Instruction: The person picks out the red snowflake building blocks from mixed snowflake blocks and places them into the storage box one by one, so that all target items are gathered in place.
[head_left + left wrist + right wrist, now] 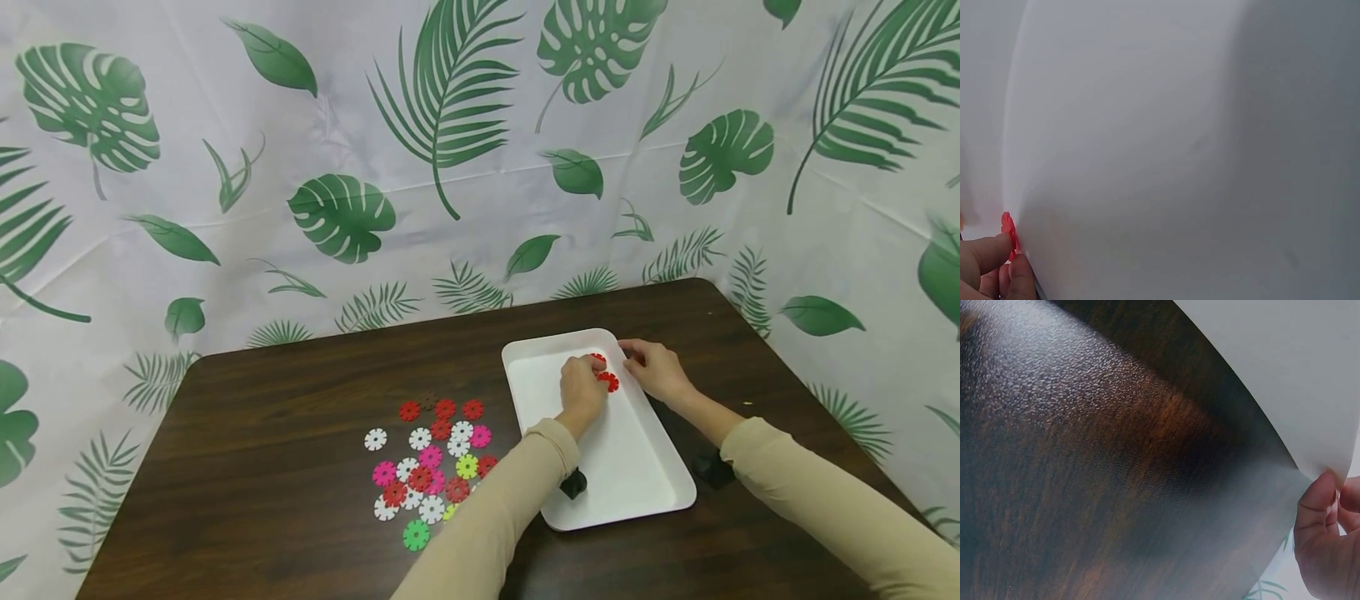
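My left hand (582, 387) is inside the white tray (637, 467), over its far right part. In the left wrist view its thumb and fingers pinch a red notched disc (1009, 228) on edge, close to the tray's side wall. Red notched discs (609, 382) show beside these fingers in the head view, partly covered by the hand. My right hand (658, 371) is at the tray's right rim near the far corner. In the right wrist view its thumb and fingers (1315, 506) pinch the tray's edge.
Left of the tray, several loose notched discs (431, 456) in red, white, pink, yellow and green lie spread on the dark wooden table (262, 467), some overlapping. My left sleeve (487, 517) covers part of them. A leaf-patterned cloth (465, 208) hangs behind the table.
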A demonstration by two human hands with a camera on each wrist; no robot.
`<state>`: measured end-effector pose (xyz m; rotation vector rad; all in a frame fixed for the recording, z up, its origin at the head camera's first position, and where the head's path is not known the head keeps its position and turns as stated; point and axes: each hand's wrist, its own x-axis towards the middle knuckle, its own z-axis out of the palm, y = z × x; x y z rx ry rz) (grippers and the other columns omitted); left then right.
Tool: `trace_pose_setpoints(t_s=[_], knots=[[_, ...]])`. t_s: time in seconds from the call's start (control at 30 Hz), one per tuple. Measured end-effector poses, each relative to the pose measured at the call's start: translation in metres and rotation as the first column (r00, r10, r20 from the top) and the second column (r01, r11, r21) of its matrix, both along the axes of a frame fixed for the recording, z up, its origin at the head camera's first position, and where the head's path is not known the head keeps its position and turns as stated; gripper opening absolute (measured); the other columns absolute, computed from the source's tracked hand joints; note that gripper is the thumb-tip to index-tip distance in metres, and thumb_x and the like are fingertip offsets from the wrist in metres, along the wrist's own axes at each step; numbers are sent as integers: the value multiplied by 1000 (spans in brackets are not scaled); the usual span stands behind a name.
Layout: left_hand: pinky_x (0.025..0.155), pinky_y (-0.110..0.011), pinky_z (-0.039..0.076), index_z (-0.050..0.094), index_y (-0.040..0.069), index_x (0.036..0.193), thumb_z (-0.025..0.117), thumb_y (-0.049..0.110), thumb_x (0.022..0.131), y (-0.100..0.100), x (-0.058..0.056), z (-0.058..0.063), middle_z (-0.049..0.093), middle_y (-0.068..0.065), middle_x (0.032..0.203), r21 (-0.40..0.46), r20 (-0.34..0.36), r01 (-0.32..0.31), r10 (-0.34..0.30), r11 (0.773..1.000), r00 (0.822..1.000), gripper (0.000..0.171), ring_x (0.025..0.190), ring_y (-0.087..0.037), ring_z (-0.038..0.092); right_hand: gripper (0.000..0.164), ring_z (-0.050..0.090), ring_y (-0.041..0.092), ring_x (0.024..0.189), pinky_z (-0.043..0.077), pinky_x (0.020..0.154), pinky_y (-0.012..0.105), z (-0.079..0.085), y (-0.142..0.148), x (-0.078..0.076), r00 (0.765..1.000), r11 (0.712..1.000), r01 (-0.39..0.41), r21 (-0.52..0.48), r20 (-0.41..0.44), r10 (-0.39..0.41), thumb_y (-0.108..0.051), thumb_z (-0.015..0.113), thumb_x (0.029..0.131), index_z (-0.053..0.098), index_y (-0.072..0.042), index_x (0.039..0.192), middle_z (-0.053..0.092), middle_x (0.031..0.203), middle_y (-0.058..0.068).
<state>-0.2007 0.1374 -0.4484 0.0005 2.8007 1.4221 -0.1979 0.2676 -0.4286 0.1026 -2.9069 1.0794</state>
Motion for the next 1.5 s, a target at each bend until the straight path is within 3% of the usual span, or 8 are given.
trace_pose_setpoints(t_s=[0.4,0.7,0.87,1.13,1.3,1.5], knots=[[67,-20,45,73,4,87,74,-2,73,-7,-1,-1,59,-4,76,70,-19,-16,17,997,1000,16,73,-13,51,35,51,23,69,50,58,27,-2,-4,-1,1000,1000,-11,1,-8,11,2,54,90,53,10,124,58,84,19],[65,-16,48,71,1,92,76,-1,72,-14,-5,6,67,-7,83,218,124,-70,44,973,991,20,69,-7,53,36,53,25,73,54,62,31,-2,-2,-4,1000,1000,-5,9,26,5,0,54,91,51,10,126,59,90,22],[68,-20,52,69,1,97,75,1,74,-20,-4,16,66,-4,83,298,194,-71,13,952,981,24,70,-8,53,37,54,27,76,57,68,37,-2,-1,-4,999,1000,-9,-1,42,9,-1,54,92,50,9,127,60,95,24],[71,-23,54,68,2,103,77,4,75,-33,5,29,65,-3,87,362,228,-43,-43,931,973,29,74,-10,56,38,54,27,76,57,71,39,-5,1,-3,999,1000,1,-2,53,0,-2,54,92,49,9,128,60,99,26],[72,-23,54,67,2,105,76,4,76,-45,8,34,65,-3,89,431,222,-4,-101,902,970,31,75,-9,57,38,55,28,78,56,73,40,-4,1,-2,998,1000,11,-10,57,-10,-2,53,93,49,8,129,59,102,26],[74,-26,56,64,0,110,74,1,78,-68,14,48,65,-12,103,545,214,48,-194,837,957,33,80,-10,60,40,57,29,80,56,76,42,0,-1,1,998,1000,20,-15,63,-19,-4,53,93,48,7,131,59,109,28]])
